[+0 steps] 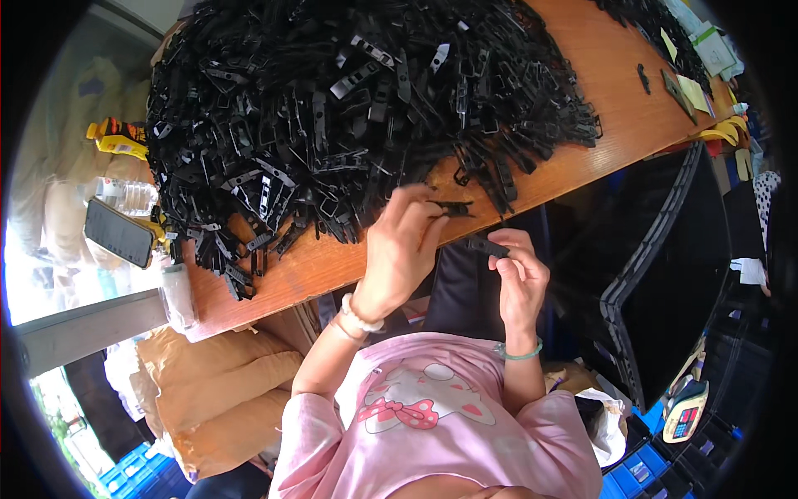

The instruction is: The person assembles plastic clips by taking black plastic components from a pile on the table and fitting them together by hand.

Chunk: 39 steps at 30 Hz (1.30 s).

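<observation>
My left hand [403, 241], a pale beaded bracelet at its wrist, is by the near table edge with its fingers closed on a small black plastic part [454, 209]. Lower and to the right, my right hand [519, 274] pinches another slim black plastic part [488, 247] between thumb and fingers. The two parts are apart, with a small gap between them. Beyond my hands rises a large heap of similar black plastic parts [332, 125], long and narrow, some with frame-like ends. A few of them [499, 185] hang toward the table edge close to my fingers.
The heap covers much of the wooden table [573, 170]. On its left are a phone [119, 233], a plastic bottle [129, 195] and a yellow bottle [118, 137]. A black crate [657, 274] stands at right; brown sacks [208, 391] lie lower left.
</observation>
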### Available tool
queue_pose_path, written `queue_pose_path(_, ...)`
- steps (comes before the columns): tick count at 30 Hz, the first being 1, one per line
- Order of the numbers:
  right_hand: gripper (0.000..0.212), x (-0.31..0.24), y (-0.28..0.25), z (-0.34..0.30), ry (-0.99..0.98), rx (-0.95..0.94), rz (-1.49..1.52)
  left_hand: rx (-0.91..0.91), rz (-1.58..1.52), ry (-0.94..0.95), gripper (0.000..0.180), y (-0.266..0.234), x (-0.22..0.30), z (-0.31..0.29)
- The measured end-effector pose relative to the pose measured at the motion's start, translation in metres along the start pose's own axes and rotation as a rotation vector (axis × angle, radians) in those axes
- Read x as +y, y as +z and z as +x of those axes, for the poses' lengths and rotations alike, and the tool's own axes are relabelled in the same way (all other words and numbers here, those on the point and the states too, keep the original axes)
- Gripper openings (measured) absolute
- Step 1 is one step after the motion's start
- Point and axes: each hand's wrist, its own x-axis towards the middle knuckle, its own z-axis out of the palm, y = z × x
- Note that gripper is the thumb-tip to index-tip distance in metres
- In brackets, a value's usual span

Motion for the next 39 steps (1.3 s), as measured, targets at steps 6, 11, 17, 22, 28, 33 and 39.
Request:
queue_pose_path(6,0.012,-0.017,0.014,0.002,0.051,-0.005,-0.070,-0.244,-0.780,-0.663,0.024,-0.022,0.021,-0.007)
queue_pose_path(11,0.011,-0.013,0.022,-0.002,-0.040,0.073,-0.330,-0.357,-0.711,-0.798,0.042,-0.024,0.019,-0.008)
queue_pose_path(17,0.010,-0.024,0.018,-0.003,0.057,0.093,-0.290,-0.267,-0.694,-0.799,0.047,-0.018,0.023,-0.012)
queue_pose_path(22,0.006,-0.021,0.028,-0.005,-0.042,0.052,-0.336,-0.229,-0.776,-0.744,0.043,-0.012,0.022,-0.029)
queue_pose_path(28,0.014,-0.020,0.017,-0.012,-0.128,-0.011,-0.365,-0.353,-0.798,-0.698,0.026,-0.010,0.029,-0.027)
queue_pose_path(33,0.017,-0.026,0.020,-0.008,0.054,-0.032,-0.126,-0.347,-0.809,-0.644,0.016,-0.010,0.029,-0.027)
queue_pose_path(39,0.018,-0.028,0.016,-0.005,0.106,-0.099,-0.024,-0.421,-0.848,-0.651,0.010,-0.008,0.032,-0.021)
